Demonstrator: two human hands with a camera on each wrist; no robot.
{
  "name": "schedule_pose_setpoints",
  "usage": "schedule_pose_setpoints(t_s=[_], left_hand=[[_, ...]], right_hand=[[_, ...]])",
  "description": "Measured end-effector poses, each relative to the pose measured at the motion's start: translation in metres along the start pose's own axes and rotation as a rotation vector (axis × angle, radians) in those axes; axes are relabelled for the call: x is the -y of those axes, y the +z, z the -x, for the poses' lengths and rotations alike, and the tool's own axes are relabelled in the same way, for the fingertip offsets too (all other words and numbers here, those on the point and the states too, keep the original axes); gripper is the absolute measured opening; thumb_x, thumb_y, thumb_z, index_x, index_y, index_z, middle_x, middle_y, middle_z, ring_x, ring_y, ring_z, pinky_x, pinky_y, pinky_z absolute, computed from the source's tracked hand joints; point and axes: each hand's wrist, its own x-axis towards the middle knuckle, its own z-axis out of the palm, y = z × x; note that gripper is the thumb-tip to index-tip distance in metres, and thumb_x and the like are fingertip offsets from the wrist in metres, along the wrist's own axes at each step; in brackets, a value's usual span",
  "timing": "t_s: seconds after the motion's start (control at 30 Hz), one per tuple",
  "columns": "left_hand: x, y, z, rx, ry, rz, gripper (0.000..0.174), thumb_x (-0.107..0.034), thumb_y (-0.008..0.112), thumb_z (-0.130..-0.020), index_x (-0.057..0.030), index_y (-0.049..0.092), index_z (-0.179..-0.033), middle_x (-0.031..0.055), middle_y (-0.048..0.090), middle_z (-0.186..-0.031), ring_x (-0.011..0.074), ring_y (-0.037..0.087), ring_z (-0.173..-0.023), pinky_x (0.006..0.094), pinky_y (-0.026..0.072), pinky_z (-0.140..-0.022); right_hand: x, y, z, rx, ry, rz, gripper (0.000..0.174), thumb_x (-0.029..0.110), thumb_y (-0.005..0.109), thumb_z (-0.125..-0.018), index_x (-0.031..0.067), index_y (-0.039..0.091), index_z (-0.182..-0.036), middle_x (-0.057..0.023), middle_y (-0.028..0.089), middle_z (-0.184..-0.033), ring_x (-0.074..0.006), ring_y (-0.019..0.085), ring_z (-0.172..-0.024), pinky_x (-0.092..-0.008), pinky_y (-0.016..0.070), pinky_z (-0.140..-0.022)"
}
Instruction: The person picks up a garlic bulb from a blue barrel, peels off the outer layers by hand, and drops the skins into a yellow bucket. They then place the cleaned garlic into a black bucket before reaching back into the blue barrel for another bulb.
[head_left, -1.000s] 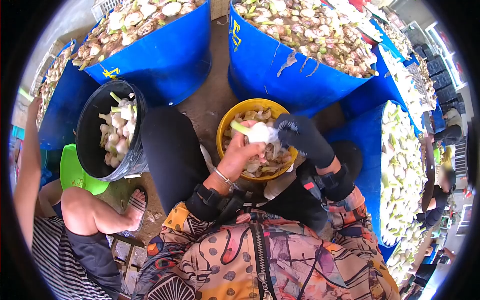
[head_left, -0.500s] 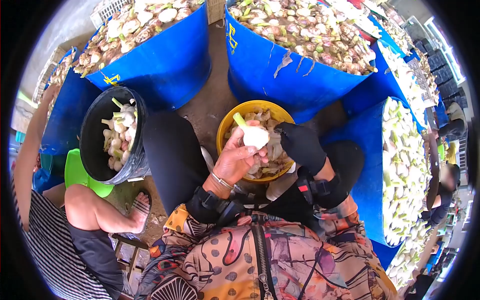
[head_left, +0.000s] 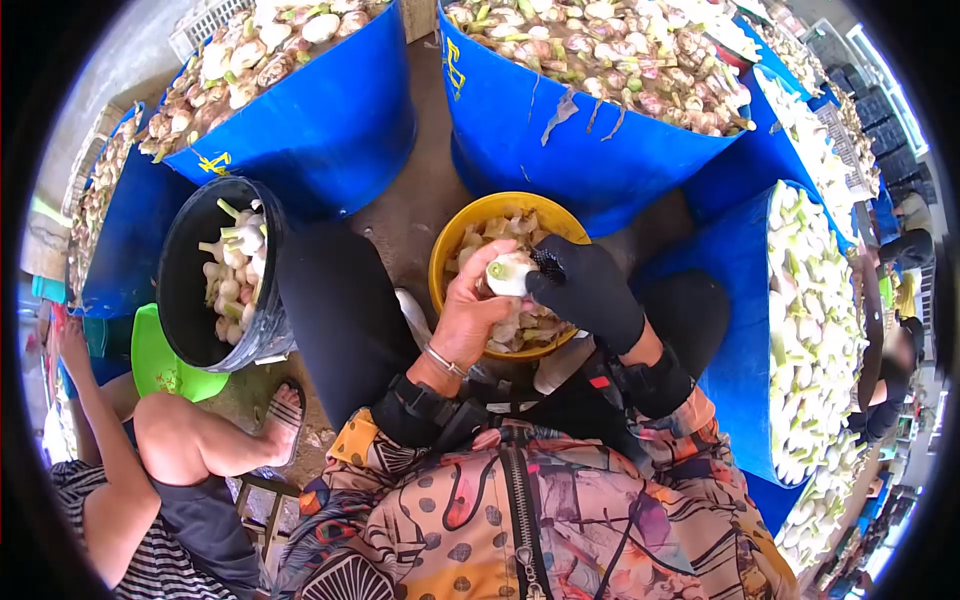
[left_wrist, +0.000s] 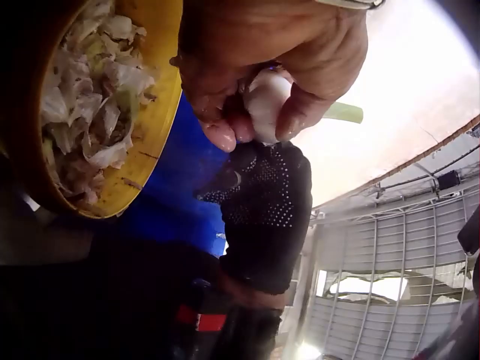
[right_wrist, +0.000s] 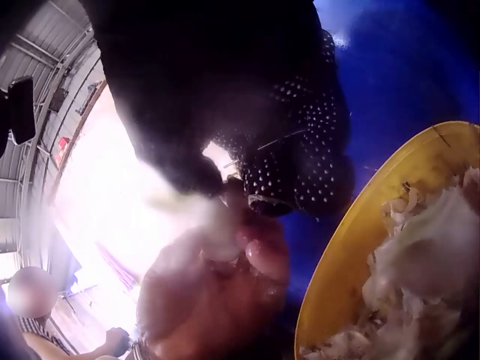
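Observation:
My bare left hand point(head_left: 468, 312) grips a white garlic bulb point(head_left: 508, 279), its green stem end facing up toward the head camera. In the left wrist view the bulb point(left_wrist: 266, 103) sits between thumb and fingers of the left hand point(left_wrist: 274, 52). The right hand point(head_left: 592, 298) wears a black glove with white dots. Its thumb and fingertips pinch at the bulb's root end, as the right wrist view shows of the gloved hand point(right_wrist: 232, 105); glare blurs the bulb there. Below both hands is a yellow bucket point(head_left: 440, 255) of papery peelings.
A black bucket point(head_left: 180, 300) of garlic bulbs and a green basin point(head_left: 150, 345) stand at the left, near a seated person in striped clothing. Large blue tubs point(head_left: 570, 150) filled with garlic stand ahead and at the right. Other people are at the far right.
The bulb has turned so its stem end points up at the head camera. The gloved hand, apart from it half a second ago, has moved left onto it. The seated person's arm has lowered.

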Motion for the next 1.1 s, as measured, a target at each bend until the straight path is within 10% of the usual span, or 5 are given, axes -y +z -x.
schedule_pose_setpoints(t_s=[0.53, 1.1], left_hand=[[-0.005, 0.003, -0.001, -0.079, 0.040, 0.096, 0.053, 0.005, 0.058, -0.080, -0.0065, 0.044, -0.130, 0.0056, 0.058, -0.105, 0.0132, 0.057, -0.092, 0.0282, 0.0515, -0.078], [-0.018, 0.021, 0.017, 0.285, 0.101, -0.576, 0.074, 0.002, 0.071, -0.068, -0.0103, 0.028, -0.127, 0.0084, 0.048, -0.115, 0.0149, 0.051, -0.105, 0.0289, 0.0425, -0.089]], right_hand=[[0.014, 0.009, 0.005, -0.106, -0.003, -0.164, 0.010, 0.013, 0.061, -0.078, 0.0049, 0.056, -0.081, -0.0184, 0.059, -0.070, -0.0362, 0.059, -0.066, -0.0416, 0.0448, -0.057], [-0.059, 0.022, -0.045, -0.060, 0.066, 0.292, 0.023, 0.016, 0.060, -0.074, 0.0081, 0.063, -0.095, -0.0180, 0.063, -0.077, -0.0358, 0.061, -0.069, -0.0453, 0.0486, -0.062]])
